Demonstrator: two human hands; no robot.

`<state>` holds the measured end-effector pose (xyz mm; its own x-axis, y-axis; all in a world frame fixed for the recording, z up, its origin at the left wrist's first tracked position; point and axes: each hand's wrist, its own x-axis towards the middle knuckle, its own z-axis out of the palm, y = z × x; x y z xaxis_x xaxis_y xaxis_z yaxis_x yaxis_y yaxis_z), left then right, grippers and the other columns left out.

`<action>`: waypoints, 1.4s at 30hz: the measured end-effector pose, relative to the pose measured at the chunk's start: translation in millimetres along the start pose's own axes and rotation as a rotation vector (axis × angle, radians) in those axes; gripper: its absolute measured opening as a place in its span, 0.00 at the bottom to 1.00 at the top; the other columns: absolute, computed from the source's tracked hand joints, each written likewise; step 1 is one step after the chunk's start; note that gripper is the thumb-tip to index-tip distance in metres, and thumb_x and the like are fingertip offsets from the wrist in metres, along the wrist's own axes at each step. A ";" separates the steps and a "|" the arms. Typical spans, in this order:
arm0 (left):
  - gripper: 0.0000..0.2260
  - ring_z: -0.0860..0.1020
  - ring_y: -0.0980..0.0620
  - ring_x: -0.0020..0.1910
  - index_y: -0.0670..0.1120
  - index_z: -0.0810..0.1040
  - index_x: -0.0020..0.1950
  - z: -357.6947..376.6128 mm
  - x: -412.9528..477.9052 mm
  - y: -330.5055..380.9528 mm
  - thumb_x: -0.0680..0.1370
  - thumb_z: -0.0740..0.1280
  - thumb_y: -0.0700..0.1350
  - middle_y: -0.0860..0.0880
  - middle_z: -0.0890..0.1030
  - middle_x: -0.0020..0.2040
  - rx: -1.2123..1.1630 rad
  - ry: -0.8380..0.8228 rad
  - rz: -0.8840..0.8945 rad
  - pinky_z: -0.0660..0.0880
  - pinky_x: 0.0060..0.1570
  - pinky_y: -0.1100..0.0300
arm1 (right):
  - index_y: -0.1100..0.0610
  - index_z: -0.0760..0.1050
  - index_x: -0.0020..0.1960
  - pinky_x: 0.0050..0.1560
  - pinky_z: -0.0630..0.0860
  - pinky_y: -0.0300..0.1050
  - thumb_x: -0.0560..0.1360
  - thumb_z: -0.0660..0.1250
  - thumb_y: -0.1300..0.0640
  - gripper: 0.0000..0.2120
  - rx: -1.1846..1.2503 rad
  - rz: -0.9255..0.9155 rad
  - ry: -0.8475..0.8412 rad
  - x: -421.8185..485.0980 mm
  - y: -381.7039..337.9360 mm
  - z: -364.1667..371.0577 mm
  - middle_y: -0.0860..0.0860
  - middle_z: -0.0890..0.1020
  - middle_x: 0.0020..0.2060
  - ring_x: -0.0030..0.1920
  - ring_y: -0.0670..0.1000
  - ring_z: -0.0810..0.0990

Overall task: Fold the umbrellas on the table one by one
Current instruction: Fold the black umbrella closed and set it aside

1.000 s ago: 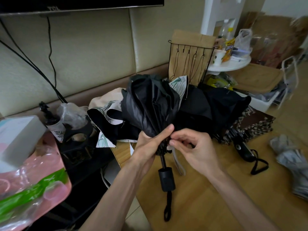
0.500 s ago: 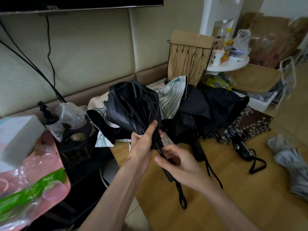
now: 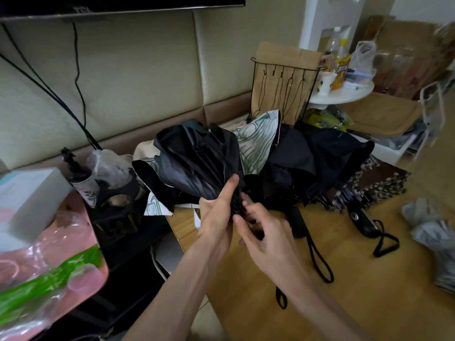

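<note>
A: Where is each grip?
B: The left grip [image 3: 219, 212] is clamped round the gathered canopy of the black umbrella [image 3: 197, 163] to hold its folds bunched. The right grip [image 3: 266, 237] curls at its base, seemingly on the shaft.
A: And the umbrella itself?
B: Raised over the left edge of the desk [image 3: 344, 303]. The other umbrellas [image 3: 332, 156] lie heaped along the far edge.

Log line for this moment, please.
left hand: grips black umbrella canopy | right hand: pinches its rib tips | other umbrellas: piled on table

You're bringing your right hand [image 3: 268, 239] back up beside your left hand [image 3: 216, 217], while the crumpled black fabric umbrella [image 3: 197, 163] is tilting leftward.
</note>
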<state>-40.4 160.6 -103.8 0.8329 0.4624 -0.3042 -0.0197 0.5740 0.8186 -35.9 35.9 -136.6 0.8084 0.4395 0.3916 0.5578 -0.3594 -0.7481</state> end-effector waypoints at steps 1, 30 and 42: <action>0.32 0.79 0.49 0.37 0.37 0.74 0.64 1.2 0.6 0.9 0.71 0.83 0.53 0.44 0.80 0.41 -0.019 0.007 -0.006 0.83 0.49 0.46 | 0.50 0.76 0.68 0.44 0.83 0.44 0.82 0.63 0.35 0.24 0.061 0.030 -0.031 0.2 0.7 -2.3 0.42 0.85 0.52 0.44 0.42 0.86; 0.21 0.76 0.51 0.28 0.48 0.65 0.62 -8.2 10.5 17.6 0.80 0.75 0.51 0.49 0.74 0.29 -0.126 0.057 0.005 0.79 0.32 0.56 | 0.49 0.74 0.75 0.64 0.79 0.38 0.75 0.78 0.62 0.31 0.540 0.183 -0.187 -7.1 -4.5 -1.4 0.42 0.84 0.64 0.64 0.42 0.83; 0.22 0.72 0.51 0.25 0.49 0.64 0.60 1.4 9.1 21.1 0.78 0.76 0.49 0.49 0.72 0.27 -0.087 0.052 0.032 0.75 0.29 0.56 | 0.50 0.70 0.78 0.64 0.79 0.39 0.74 0.80 0.63 0.36 0.543 0.216 -0.228 0.3 -0.3 -6.9 0.42 0.85 0.61 0.63 0.42 0.83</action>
<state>-32.4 176.0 -88.6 0.8015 0.5143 -0.3051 -0.0957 0.6139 0.7835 -34.5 30.5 -132.6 0.7982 0.5900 0.1215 0.1627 -0.0169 -0.9865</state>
